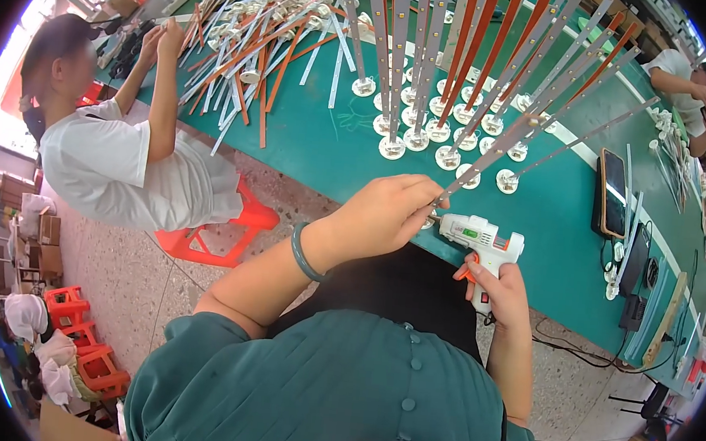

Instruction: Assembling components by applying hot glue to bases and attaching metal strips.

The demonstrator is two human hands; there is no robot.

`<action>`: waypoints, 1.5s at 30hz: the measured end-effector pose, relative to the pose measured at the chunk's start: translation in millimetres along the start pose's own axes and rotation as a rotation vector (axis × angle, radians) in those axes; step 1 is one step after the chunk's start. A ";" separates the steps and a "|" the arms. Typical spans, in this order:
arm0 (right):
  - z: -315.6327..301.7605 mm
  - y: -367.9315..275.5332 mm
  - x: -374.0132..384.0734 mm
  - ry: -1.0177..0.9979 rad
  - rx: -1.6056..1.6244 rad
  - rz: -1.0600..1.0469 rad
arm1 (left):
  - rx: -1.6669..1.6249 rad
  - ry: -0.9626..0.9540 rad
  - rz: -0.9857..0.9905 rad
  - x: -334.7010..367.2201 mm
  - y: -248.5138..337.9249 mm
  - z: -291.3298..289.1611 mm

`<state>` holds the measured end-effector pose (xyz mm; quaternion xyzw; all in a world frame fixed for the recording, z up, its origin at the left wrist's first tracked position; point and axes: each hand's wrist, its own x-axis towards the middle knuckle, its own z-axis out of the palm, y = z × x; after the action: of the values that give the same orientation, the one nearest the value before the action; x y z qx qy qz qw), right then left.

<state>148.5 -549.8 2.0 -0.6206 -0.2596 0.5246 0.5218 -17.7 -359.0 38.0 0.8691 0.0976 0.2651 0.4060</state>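
My left hand [383, 210] is closed round the lower part of a long grey LED strip [486, 158], which slants up and away to the right. My right hand [505, 295] grips the handle of a white glue gun [478, 233] with an orange trigger. The gun's nozzle points left, close under my left fingers at the table's near edge. A small round piece by the nozzle is mostly hidden by my hand. Just beyond, several grey and orange strips stand upright on round white bases [392, 147] on the green table [309, 147].
Loose strips with round bases [248, 75] lie heaped at the far left. A person [125, 161] works there beside a red stool [241, 224]; another person [678, 89] is at far right. A phone [612, 191], an adapter [633, 311] and cables [583, 351] are on the right.
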 end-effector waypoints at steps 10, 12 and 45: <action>2.4 -6.5 -2.0 0.040 0.035 0.042 | -0.024 -0.002 -0.017 -0.2 -0.4 -0.4; 1.2 -7.0 -2.0 0.030 0.033 0.038 | -0.018 -0.005 -0.020 -0.5 0.0 -0.7; -58.4 27.2 -21.2 0.017 0.539 -0.297 | 0.067 0.123 0.041 71.3 -7.2 70.4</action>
<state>189.6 -598.9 -20.5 -0.4195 -0.1946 0.4871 0.7409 80.6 -372.9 22.4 0.8661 0.1131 0.3228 0.3645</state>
